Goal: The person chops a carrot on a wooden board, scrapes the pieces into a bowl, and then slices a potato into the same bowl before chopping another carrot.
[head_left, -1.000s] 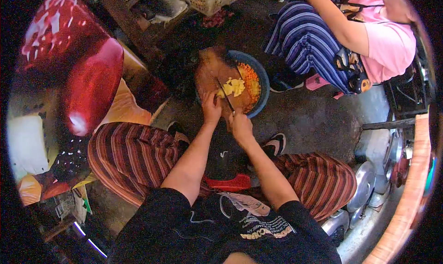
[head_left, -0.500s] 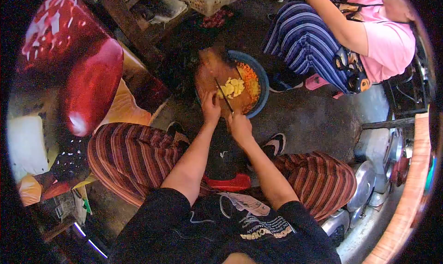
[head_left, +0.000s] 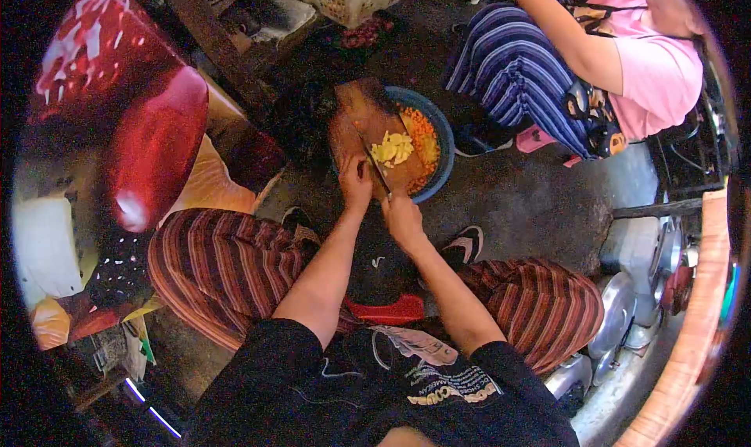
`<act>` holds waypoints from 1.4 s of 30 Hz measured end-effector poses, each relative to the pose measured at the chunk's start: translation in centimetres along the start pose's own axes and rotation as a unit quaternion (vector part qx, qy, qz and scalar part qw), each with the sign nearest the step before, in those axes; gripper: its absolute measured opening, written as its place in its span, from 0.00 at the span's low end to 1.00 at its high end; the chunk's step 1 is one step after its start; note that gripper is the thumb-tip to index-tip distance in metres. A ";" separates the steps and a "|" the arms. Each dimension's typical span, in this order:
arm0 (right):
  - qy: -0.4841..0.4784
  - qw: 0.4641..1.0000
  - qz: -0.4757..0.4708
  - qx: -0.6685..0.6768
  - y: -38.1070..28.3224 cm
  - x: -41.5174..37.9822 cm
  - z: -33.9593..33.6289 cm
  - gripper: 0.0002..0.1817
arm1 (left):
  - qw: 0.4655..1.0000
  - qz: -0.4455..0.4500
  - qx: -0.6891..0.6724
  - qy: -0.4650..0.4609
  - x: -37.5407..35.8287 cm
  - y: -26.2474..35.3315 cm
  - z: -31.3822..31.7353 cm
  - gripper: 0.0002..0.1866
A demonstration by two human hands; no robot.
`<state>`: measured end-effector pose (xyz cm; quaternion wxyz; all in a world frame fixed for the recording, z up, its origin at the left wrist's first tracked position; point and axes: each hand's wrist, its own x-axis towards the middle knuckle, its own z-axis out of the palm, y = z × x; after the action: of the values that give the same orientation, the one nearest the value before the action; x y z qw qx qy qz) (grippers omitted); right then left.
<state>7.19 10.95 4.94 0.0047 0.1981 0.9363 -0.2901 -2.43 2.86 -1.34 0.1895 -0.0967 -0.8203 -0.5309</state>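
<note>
My right hand [head_left: 404, 219] is wrapped round the handle of a knife [head_left: 376, 168], whose blade lies across a brown wooden cutting board [head_left: 350, 130]. Left of the blade, my left hand [head_left: 357, 185] rests at the near edge of the board with its fingers curled in; what they pinch, if anything, is hidden. Pale yellow cut pieces [head_left: 393, 149], perhaps potato, lie heaped just right of the blade. Under the board sits a blue basin [head_left: 447, 138] with small orange diced pieces [head_left: 426, 138] and some yellow ones along its right side.
At the upper right sits another person [head_left: 657, 71] in a pink top and striped trousers. A white plastic basket [head_left: 344, 1] stands beyond the board. Metal pots and lids [head_left: 614, 314] line the right side. A red object [head_left: 387, 310] lies between my knees.
The knife and my right hand have shifted slightly left. My left hand has barely moved, and the yellow pieces stay heaped beside the blade.
</note>
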 end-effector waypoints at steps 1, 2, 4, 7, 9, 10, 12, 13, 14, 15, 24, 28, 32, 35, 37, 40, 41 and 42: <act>-0.002 1.000 0.001 0.001 0.2 -0.1 0.3 0.16 | 0.999 -0.028 -0.012 -0.020 -0.1 0.4 -0.4 0.08; -0.015 1.000 0.004 -0.007 0.4 0.3 0.5 0.16 | 0.999 -0.027 -0.012 -0.020 0.1 0.7 -0.7 0.08; -0.019 1.000 0.008 -0.018 0.8 0.8 -0.6 0.15 | 0.999 -0.027 -0.027 -0.035 0.3 0.9 -0.6 0.08; -0.098 0.989 -0.111 0.013 0.9 1.3 -2.7 0.15 | 1.000 -0.003 -0.006 -0.004 0.2 1.2 -0.8 0.10; -0.067 0.995 -0.005 0.077 0.7 0.9 -3.5 0.16 | 1.000 -0.009 -0.010 0.000 0.0 1.1 -1.1 0.11; -0.065 0.995 -0.002 0.078 1.2 0.7 -3.0 0.16 | 1.000 -0.011 -0.016 0.004 0.1 1.2 -1.0 0.12; -0.078 0.995 0.004 0.057 1.4 0.2 -1.9 0.17 | 1.000 -0.016 -0.005 0.018 0.5 1.2 -1.1 0.12; -0.065 0.994 -0.030 0.086 1.2 -0.2 -1.9 0.18 | 0.999 -0.024 0.009 0.036 0.6 1.0 -1.2 0.13; -0.065 0.993 -0.030 0.089 1.3 0.0 -1.9 0.18 | 0.999 -0.022 0.012 0.034 0.5 0.9 -1.4 0.13; -0.085 0.994 -0.016 0.066 1.6 0.4 -2.0 0.18 | 0.999 -0.018 0.014 0.023 0.5 1.1 -1.6 0.15; -0.041 0.997 -0.015 -0.067 5.4 4.2 -5.3 0.20 | 0.998 0.030 0.046 0.005 -0.1 0.4 -1.3 0.17; 0.041 0.998 0.041 -0.034 8.7 5.2 -4.7 0.20 | 0.995 0.035 0.086 0.039 -0.5 -0.4 -0.9 0.16; -0.096 0.976 0.125 0.150 12.5 5.9 -4.6 0.22 | 0.990 0.058 0.108 0.066 -0.6 0.2 -1.5 0.16; -0.263 0.827 0.278 0.412 12.1 4.4 -7.4 0.24 | 0.990 -0.008 0.133 0.048 -0.8 1.0 -2.3 0.15; -0.263 0.818 0.284 0.424 13.4 3.7 -8.3 0.24 | 0.985 -0.063 0.113 0.117 -1.7 0.4 -2.0 0.13; -0.264 0.835 0.329 0.354 12.5 2.9 -11.7 0.23 | 0.973 -0.191 0.080 0.107 -3.0 0.2 -1.9 0.13; -0.281 0.822 0.327 0.372 13.5 2.5 -12.5 0.23 | 0.973 -0.191 0.080 0.104 -3.2 0.1 -1.9 0.13; -0.297 0.810 0.324 0.389 14.3 2.4 -13.4 0.23 | 0.964 -0.250 0.051 0.080 -3.3 -0.4 -1.9 0.12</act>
<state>11.75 29.89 8.01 0.2986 0.3798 0.5798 -0.6561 0.86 1.10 -2.37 0.1203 0.1636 -0.8265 -0.5250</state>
